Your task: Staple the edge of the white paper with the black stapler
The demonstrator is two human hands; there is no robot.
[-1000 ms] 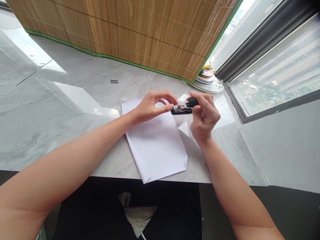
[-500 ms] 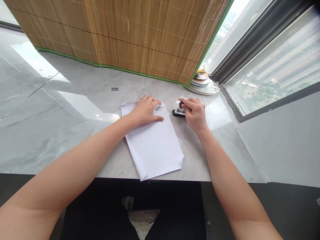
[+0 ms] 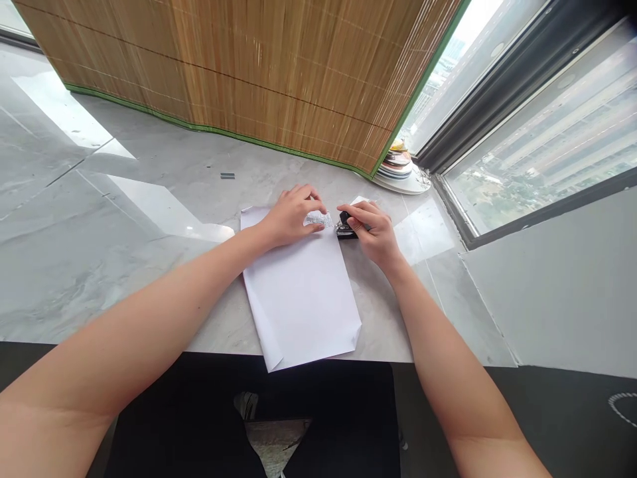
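White sheets of paper [image 3: 303,299], folded along the left side and at the lower right corner, lie at the front of the counter and jut slightly past its edge. My left hand [image 3: 293,216] rests on their upper part, thumb and fingers apart around a grey printed-looking patch [image 3: 318,219] at the top right corner. A small black stapler [image 3: 347,230] is in my right hand [image 3: 374,232], its front end at the paper's right edge by that patch. Whether paper is inside its jaws, I cannot tell. My fingers cover its rear part.
Two short strips of staples [image 3: 227,176] lie on the grey marble-look counter [image 3: 164,159]. Behind hangs a bamboo blind [image 3: 249,73] with green edging. A stack of plates [image 3: 401,174] stands by the window [image 3: 537,146] at the right. Something white lies behind my right hand.
My right hand has brought the stapler left, up to the paper's top right corner. The left index finger and thumb have drawn closer around the grey patch. The view has shifted slightly.
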